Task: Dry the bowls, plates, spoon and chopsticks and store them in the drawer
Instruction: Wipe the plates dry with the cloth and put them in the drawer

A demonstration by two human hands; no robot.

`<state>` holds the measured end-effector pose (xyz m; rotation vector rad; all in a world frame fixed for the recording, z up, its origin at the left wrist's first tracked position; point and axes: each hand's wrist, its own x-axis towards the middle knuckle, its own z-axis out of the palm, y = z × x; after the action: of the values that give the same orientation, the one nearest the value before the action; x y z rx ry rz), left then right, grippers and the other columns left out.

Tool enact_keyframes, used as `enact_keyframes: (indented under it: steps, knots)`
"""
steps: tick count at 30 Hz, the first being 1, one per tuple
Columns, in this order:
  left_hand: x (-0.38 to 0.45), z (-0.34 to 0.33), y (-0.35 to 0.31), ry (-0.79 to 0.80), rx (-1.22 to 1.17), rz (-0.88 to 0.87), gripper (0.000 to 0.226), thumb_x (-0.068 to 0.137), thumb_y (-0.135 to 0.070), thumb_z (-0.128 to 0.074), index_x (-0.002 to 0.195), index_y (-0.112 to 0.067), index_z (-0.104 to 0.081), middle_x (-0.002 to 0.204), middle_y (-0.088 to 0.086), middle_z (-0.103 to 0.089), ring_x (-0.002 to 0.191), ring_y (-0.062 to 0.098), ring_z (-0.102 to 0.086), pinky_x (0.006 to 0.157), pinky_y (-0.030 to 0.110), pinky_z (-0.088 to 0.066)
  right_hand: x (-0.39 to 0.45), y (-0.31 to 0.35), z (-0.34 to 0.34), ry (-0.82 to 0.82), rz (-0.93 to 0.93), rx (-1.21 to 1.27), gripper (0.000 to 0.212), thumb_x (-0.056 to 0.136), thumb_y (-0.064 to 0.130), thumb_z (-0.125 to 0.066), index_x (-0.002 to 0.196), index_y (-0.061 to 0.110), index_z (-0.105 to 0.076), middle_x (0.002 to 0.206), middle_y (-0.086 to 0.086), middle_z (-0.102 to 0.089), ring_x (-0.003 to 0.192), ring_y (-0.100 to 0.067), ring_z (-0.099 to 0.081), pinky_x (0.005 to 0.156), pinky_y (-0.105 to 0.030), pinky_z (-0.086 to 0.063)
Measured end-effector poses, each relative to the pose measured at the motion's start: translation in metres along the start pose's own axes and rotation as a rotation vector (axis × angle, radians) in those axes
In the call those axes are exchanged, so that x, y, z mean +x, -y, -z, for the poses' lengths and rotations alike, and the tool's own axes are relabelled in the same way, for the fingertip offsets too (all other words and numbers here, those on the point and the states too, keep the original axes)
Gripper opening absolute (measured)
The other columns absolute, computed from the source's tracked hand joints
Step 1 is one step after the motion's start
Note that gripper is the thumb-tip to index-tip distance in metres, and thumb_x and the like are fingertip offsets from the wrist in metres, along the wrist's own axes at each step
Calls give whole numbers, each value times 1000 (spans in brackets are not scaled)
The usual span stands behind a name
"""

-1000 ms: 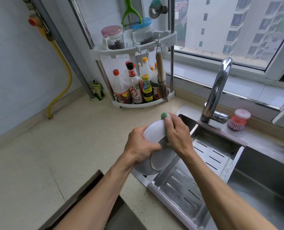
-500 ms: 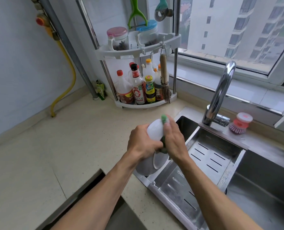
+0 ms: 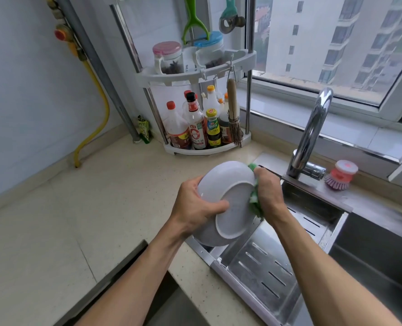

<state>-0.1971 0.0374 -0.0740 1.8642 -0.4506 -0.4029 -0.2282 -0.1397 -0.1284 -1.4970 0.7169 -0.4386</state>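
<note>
The left hand (image 3: 196,208) grips the white bowl (image 3: 226,203) tilted, underside near, so the right hand (image 3: 269,194), clutching a green cloth (image 3: 255,207), can wipe its right rim

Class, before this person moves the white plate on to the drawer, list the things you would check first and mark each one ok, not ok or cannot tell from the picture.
1. Left hand grips the white plate firmly, thumb across its underside: ok.
2. Right hand holds the green cloth against the plate's rim: ok.
3. Plate fully dry, front face included: cannot tell, only the underside shows.
4. Plate held above the sink's drain tray, so drips fall there: ok.
5. Drawer open at the counter edge: cannot tell, only a dark gap shows.
6. Faucet off, no water running: ok.
</note>
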Motion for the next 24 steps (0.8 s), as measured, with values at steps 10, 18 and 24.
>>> enact_keyframes:
  steps: [10, 18, 24]
  knots:
    - [20, 2, -11, 236, 265, 100, 37, 62, -4, -87, 92, -15, -70, 90, 8, -74, 83, 24, -73, 75, 45, -61, -2, 38, -9, 196, 462, -515, 40, 88, 43, -43, 59, 15, -51, 55, 1, -49, 51, -13, -43, 51, -30, -34]
    - [18, -11, 12, 31, 210, 74, 26, 64, -13, -82, 88, -17, -71, 84, 3, -74, 77, 22, -72, 70, 46, -61, -31, -3, -27, 202, 583, -403, 48, 98, 52, -35, 121, 23, -64, 118, 4, -59, 115, -16, -52, 102, -41, -43]
    - [19, -5, 4, -25, 146, 60, 33, 59, -9, -87, 88, -16, -72, 88, 6, -75, 78, 22, -73, 70, 46, -62, -29, 6, -26, 179, 563, -359, 50, 100, 49, -31, 137, 26, -54, 138, -1, -53, 126, -16, -47, 108, -40, -38]
